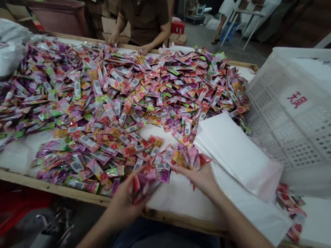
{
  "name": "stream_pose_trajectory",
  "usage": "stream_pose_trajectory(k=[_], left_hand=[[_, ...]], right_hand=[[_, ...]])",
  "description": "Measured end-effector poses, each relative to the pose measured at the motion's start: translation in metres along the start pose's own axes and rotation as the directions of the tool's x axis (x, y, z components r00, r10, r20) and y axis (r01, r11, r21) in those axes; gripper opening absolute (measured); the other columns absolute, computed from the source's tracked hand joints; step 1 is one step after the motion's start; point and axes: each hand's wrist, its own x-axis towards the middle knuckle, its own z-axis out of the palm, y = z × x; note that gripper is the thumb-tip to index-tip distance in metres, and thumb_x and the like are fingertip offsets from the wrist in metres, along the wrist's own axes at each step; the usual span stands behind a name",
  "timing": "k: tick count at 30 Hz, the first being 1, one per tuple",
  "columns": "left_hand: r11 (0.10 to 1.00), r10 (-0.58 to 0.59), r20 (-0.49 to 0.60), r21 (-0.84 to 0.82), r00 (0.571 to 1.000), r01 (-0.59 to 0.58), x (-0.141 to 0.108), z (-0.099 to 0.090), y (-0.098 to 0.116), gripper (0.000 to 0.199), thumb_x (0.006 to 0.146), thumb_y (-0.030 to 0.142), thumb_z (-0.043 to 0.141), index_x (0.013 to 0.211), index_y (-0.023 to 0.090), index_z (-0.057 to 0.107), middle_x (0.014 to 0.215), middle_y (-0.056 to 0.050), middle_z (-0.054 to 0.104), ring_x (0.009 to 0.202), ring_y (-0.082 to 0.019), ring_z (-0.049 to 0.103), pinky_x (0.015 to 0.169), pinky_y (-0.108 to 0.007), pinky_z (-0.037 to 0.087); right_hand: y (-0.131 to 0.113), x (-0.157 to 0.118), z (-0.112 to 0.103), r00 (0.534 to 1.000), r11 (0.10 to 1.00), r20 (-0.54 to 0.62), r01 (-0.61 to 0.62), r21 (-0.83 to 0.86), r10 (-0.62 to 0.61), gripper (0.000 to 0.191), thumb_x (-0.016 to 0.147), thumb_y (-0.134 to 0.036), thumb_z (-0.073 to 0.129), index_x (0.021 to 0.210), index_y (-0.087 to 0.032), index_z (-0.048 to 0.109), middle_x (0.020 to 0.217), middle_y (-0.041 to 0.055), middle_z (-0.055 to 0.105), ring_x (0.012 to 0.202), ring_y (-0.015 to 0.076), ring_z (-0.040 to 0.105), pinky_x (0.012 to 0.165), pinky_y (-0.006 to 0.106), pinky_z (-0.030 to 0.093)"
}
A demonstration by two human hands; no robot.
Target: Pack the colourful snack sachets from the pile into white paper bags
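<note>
Left hand [122, 201] clenched, right hand [202, 177] spread open

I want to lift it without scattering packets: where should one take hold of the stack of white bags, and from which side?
Probably the stack of white bags by its near right corner, from the right: that corner juts out free, while packets crowd its left edge.

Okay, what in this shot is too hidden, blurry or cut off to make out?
Head view:
- Left hand: bunch of sachets blurred, count unreadable.
- Right hand: fingertips hidden among the sachet pile.
- Sachet print: too small.
- White crate: cut by the right edge, contents mostly hidden by its wall.
</note>
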Motion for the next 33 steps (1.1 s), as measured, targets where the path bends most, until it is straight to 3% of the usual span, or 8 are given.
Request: stream_pose_trajectory(k=[3, 6, 9, 11, 15, 20, 27, 33], left_hand=[[0.976, -0.050, 0.003, 0.211, 0.999, 0.049, -0.008, 0.028, -0.010, 0.071, 0.066, 0.018, 0.056, 0.132, 0.021, 0.031, 0.102, -0.005, 0.063, 0.096, -0.020, 0.059, 0.078, -0.028, 0.048], [0.873, -0.160, -0.024, 0.462, 0.987, 0.153, 0.005, 0.044, -0.014, 0.076, 0.066, 0.013, 0.056, 0.135, 0.018, 0.023, 0.116, -0.011, 0.057, 0.102, -0.022, 0.057, 0.081, -0.028, 0.045], [0.712, -0.270, -0.016, 0.669, 0.963, 0.211, 0.018, 0.049, -0.012, 0.075, 0.071, 0.008, 0.050, 0.137, 0.011, 0.015, 0.117, -0.018, 0.055, 0.100, -0.025, 0.058, 0.078, -0.030, 0.043], [0.671, -0.287, 0.016, 0.717, 0.958, 0.189, 0.022, 0.048, -0.010, 0.069, 0.072, 0.006, 0.046, 0.135, 0.011, 0.018, 0.109, -0.018, 0.060, 0.096, -0.026, 0.060, 0.075, -0.030, 0.043], [0.703, -0.272, 0.086, 0.698, 0.959, 0.137, 0.021, 0.040, -0.006, 0.062, 0.070, 0.010, 0.049, 0.128, 0.017, 0.030, 0.095, -0.011, 0.065, 0.088, -0.026, 0.063, 0.069, -0.029, 0.043], [0.789, -0.213, 0.148, 0.608, 0.966, 0.081, 0.010, 0.021, -0.003, 0.069, 0.061, 0.010, 0.052, 0.126, 0.022, 0.033, 0.106, -0.007, 0.063, 0.093, -0.023, 0.060, 0.074, -0.027, 0.044], [0.737, -0.141, 0.270, 0.671, 0.952, -0.081, 0.009, 0.028, -0.013, 0.063, 0.058, 0.007, 0.050, 0.119, 0.018, 0.048, 0.114, -0.011, 0.058, 0.103, -0.026, 0.052, 0.091, -0.036, 0.037], [0.959, -0.090, 0.144, 0.279, 0.985, 0.047, 0.010, 0.006, -0.011, 0.072, 0.061, 0.010, 0.051, 0.130, 0.021, 0.032, 0.077, 0.000, 0.062, 0.070, -0.016, 0.056, 0.066, -0.024, 0.045]], right_hand=[[0.014, -0.023, 0.034, 0.997, 0.998, -0.052, -0.058, -0.032, 0.056, 0.033, 0.063, -0.035, 0.068, 0.089, -0.016, 0.060, 0.091, 0.0093, 0.069, 0.083, 0.0242, 0.064, 0.076, 0.036, 0.051], [0.019, -0.025, 0.055, 0.994, 0.902, 0.029, -0.086, -0.422, 0.108, 0.023, 0.073, -0.022, 0.056, 0.095, -0.012, 0.059, 0.095, 0.0144, 0.067, 0.087, 0.0253, 0.063, 0.077, 0.035, 0.049], [0.020, -0.022, 0.055, 0.967, 0.704, 0.133, -0.062, -0.708, 0.219, 0.029, 0.074, -0.010, 0.047, 0.102, -0.009, 0.055, 0.094, 0.0171, 0.066, 0.086, 0.0265, 0.063, 0.074, 0.033, 0.047], [0.020, -0.022, 0.048, 0.956, 0.668, 0.184, -0.018, -0.744, 0.231, 0.030, 0.075, -0.012, 0.046, 0.104, -0.010, 0.053, 0.094, 0.0162, 0.065, 0.084, 0.0259, 0.063, 0.071, 0.032, 0.046], [0.019, -0.026, 0.027, 0.957, 0.712, 0.239, 0.054, -0.700, 0.162, 0.030, 0.071, -0.019, 0.053, 0.101, -0.015, 0.055, 0.095, 0.0124, 0.066, 0.091, 0.0256, 0.060, 0.078, 0.032, 0.044], [0.019, -0.037, -0.014, 0.946, 0.840, 0.317, 0.122, -0.529, 0.062, 0.045, 0.061, -0.017, 0.056, 0.107, -0.019, 0.058, 0.096, 0.0074, 0.066, 0.087, 0.0236, 0.061, 0.075, 0.031, 0.047], [0.043, -0.057, -0.019, 0.909, 0.694, 0.384, 0.173, -0.699, 0.160, 0.057, 0.055, 0.000, 0.048, 0.109, -0.016, 0.060, 0.104, 0.0135, 0.064, 0.095, 0.0288, 0.060, 0.083, 0.039, 0.046], [0.035, -0.036, -0.032, 0.978, 0.966, 0.204, 0.085, -0.245, -0.034, 0.025, 0.067, -0.031, 0.060, 0.090, -0.021, 0.059, 0.085, 0.0068, 0.068, 0.077, 0.0232, 0.063, 0.070, 0.032, 0.050]])
